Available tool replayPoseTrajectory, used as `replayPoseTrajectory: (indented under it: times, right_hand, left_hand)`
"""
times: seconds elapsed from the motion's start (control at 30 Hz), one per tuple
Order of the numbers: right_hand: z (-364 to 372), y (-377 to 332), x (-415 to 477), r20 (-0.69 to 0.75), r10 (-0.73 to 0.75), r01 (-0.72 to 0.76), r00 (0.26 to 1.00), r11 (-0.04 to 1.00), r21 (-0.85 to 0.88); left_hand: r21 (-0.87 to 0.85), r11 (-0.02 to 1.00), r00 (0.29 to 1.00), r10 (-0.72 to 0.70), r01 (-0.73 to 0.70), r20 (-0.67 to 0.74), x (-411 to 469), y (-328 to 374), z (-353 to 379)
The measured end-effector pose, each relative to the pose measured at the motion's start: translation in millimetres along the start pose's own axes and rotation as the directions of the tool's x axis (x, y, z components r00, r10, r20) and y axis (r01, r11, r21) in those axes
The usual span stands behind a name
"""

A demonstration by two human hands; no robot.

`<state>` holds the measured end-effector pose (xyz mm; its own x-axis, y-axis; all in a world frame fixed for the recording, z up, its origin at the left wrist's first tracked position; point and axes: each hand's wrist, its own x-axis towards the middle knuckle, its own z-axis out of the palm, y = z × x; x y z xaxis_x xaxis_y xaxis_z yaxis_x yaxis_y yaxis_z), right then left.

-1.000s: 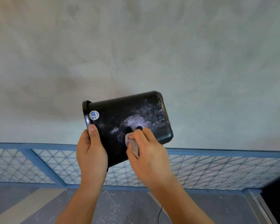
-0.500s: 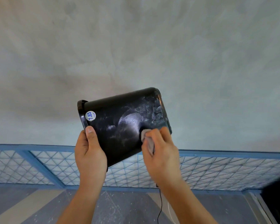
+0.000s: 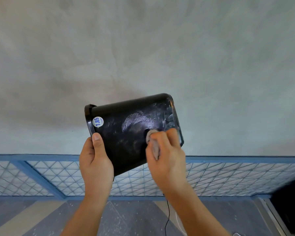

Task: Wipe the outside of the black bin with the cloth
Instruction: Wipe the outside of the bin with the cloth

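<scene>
Shifted since a second ago: right hand (image 3: 167, 155) and cloth (image 3: 152, 140), from mid-side of the black bin (image 3: 126, 142) toward its closed end, and slightly higher than half a second ago. Pale smear arc on the glossy side now more uncovered, just left of the cloth. Bin itself much as before, same tilt, same place.

Nearest, two bare forearms reaching up from the bottom edge. Left hand (image 3: 95, 160) gripping the bin at its rim, thumb flat on the outer side just under a round white sticker (image 3: 97, 121) marked 7.85, fingers hidden behind. Right hand clenched around the grey cloth, wad pressed against the bin's side close to the closed end, slightly blurred. Bin held in the air between both hands, on its side, rim to the left, closed end up and to the right, whitish streaks across the right half.

Below, grey floor (image 3: 126, 218) with a pale stripe, and a thin black cable (image 3: 167, 217) trailing down by the right forearm. Beyond, blue-framed mesh railing (image 3: 228, 174) across the full width. At the lower right edge, a dark shape (image 3: 289, 201), too cut off to tell. Farthest, a mottled grey surface (image 3: 143, 48).
</scene>
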<state>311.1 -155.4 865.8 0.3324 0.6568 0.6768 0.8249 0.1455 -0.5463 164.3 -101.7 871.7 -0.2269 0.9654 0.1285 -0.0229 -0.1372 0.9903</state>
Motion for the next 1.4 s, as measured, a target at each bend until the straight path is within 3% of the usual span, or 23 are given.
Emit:
replayPoseTrajectory:
  times: [0.1,0.27,0.33,0.47,0.6,0.67,0.83,1.03,1.23,1.4]
  right_hand:
    - [5.5,-5.1,-15.2,0.087,-0.026,0.027,0.996,1.0,-0.003]
    - [-7.5,22.3,8.5,-0.087,0.187,-0.187,0.979,0.982,0.008]
    - [-2.5,10.1,12.3,-0.091,0.129,-0.128,0.987,0.992,0.022]
    - [9.8,-4.2,-7.8,0.034,-0.015,0.015,0.999,1.0,0.012]
    - [-2.1,24.0,6.7,-0.082,0.184,-0.182,0.979,0.983,0.038]
    - [-3.8,24.3,16.9,-0.11,0.198,-0.195,0.974,0.98,0.035]
    - [15.5,-4.1,-4.6,0.013,-0.034,0.033,0.999,0.998,0.06]
    - [-4.2,23.0,12.2,-0.091,0.244,-0.234,0.966,0.966,0.105]
    - [15.7,1.2,-14.2,0.014,-0.038,0.037,0.999,0.999,0.039]
    - [-3.3,27.4,4.5,-0.093,0.132,-0.129,0.987,0.991,0.038]
  left_hand:
    - [0.013,1.0,1.0,0.015,-0.015,-0.001,5.0,0.6,-2.9]
    - [0.037,0.999,1.0,0.028,-0.028,0.011,10.0,2.3,-6.1]
    - [0.038,0.999,1.0,0.026,-0.026,0.012,9.7,2.3,-2.4]
    - [0.055,0.998,0.999,0.032,-0.033,0.022,14.0,0.5,-2.9]
    - [0.091,0.994,0.998,0.059,-0.06,0.019,21.2,-0.7,-7.8]
    - [0.101,0.992,0.997,0.067,-0.069,0.024,20.0,-0.9,-5.3]
    - [0.091,0.993,0.997,0.072,-0.074,0.022,20.8,0.8,-2.0]
    - [0.041,0.998,0.998,0.046,-0.047,0.031,24.2,-0.1,-5.0]
    - [0.027,0.999,0.998,0.04,-0.041,0.037,22.9,1.6,3.0]
    - [0.011,0.999,0.998,0.036,-0.037,0.046,21.9,2.4,3.0]
